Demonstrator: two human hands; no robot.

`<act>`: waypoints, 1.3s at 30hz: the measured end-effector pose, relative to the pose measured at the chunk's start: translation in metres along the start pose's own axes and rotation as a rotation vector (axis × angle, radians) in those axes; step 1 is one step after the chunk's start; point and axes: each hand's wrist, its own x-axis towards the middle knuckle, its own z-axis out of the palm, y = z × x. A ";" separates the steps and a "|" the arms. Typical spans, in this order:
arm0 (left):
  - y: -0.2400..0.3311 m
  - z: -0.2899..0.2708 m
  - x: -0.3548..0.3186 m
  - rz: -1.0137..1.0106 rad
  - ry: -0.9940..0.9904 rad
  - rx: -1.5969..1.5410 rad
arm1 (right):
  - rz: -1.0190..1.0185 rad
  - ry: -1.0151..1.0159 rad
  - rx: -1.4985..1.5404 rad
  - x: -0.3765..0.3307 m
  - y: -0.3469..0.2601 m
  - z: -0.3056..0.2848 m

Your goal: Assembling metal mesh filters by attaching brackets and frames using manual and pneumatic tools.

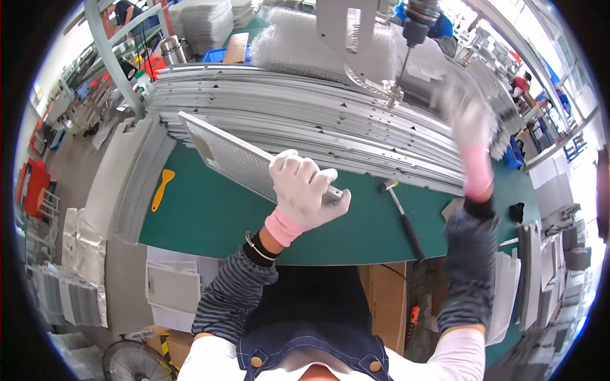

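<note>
White-gloved left hand (pixel 308 190), head view: fingers curled over the right end of a mesh panel (pixel 234 162), clamping it; thumb out to the right, its contact partly hidden. Panel is tilted over the green tabletop (pixel 190 232), in front of the stacked metal strips (pixel 298 108); can't tell if its lower edge touches down.

Right hand (pixel 469 120) is raised over the right end of the strips, right of the hanging driver tool (pixel 406 54), apart from the panel. Motion-blurred, so can't tell whether the fingers are spread or pinching anything.

Progress, judged: mid-handling. Done: panel picked up, pale edging on its long upper side. Left: probably more work on it, then setting it down. Can't tell whether the edging is fastened. Hammer (pixel 401 216) lies unheld, yellow scraper (pixel 163 189) too; neither in use.
</note>
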 end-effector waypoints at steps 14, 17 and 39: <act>0.001 0.006 0.005 -0.074 0.010 -0.098 | 0.114 0.043 0.687 0.057 -0.181 -0.033; 0.007 0.005 0.010 -0.076 0.023 -0.079 | 0.246 0.152 0.829 0.039 -0.199 -0.026; 0.001 0.006 0.003 -0.127 0.096 -0.225 | -0.008 -0.088 1.310 0.048 -0.125 0.006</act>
